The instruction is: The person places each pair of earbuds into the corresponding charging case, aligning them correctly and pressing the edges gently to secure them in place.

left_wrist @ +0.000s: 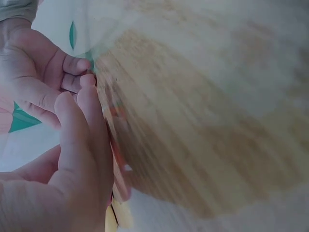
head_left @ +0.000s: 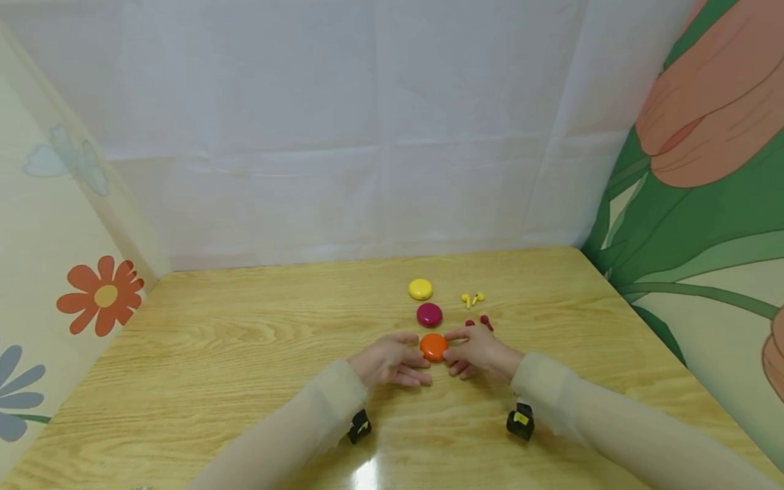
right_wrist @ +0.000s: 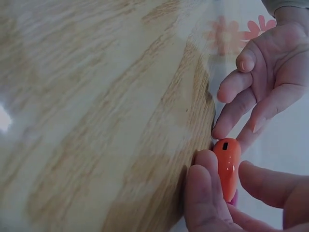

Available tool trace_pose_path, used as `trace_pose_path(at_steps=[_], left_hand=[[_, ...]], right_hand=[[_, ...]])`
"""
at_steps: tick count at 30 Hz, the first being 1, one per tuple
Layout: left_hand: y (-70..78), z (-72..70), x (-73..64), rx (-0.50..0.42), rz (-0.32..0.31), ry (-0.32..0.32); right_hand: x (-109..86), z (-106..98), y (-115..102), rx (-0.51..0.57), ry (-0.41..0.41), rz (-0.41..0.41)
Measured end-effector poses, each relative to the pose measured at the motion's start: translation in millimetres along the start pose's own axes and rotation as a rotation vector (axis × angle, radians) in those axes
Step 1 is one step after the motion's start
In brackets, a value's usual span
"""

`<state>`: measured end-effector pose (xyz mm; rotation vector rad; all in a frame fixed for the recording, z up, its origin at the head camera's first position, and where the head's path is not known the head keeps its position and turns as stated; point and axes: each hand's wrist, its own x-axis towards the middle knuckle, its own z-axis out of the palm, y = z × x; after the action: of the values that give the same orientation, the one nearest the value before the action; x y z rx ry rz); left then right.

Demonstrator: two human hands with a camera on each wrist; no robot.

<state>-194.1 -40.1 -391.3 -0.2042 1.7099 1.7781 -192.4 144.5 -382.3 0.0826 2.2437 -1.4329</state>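
Observation:
A round, glossy orange earbud case (head_left: 434, 346) lies on the wooden table between the two hands. Its small charging port shows on the edge of the case (right_wrist: 227, 166) in the right wrist view. My left hand (head_left: 395, 361) is at the case's left side, fingers spread and loosely bent. On the other side, my right hand (head_left: 480, 352) has its fingers against or very near the case, with the thumb slightly apart. Behind the orange case sit a dark red case (head_left: 429, 314) and a yellow case (head_left: 420, 289), both lids down.
To the right lie two yellow earbuds (head_left: 473, 299) and two dark red earbuds (head_left: 486, 321), the latter partly behind the right hand. A white cloth (head_left: 343, 170) hangs along the table's (head_left: 245, 327) back edge, with flower-printed panels at both sides.

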Motion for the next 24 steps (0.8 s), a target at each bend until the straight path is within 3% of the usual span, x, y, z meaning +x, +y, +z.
trace_pose_path(at_steps=[8,15,24], left_hand=[[1.5,3.4,1.4,0.023,-0.041,0.001],[-0.4,3.7,2.2,-0.012,-0.036,0.011],[3.3,4.3,-3.2,0.005,-0.014,-0.030]], right_hand=[[0.4,2.5,-1.1,-0.015,0.003,0.021],[-3.1,3.9,-1.9,-0.012,-0.001,-0.002],[-4.7,3.3,-5.0,0.029,0.020,-0.035]])
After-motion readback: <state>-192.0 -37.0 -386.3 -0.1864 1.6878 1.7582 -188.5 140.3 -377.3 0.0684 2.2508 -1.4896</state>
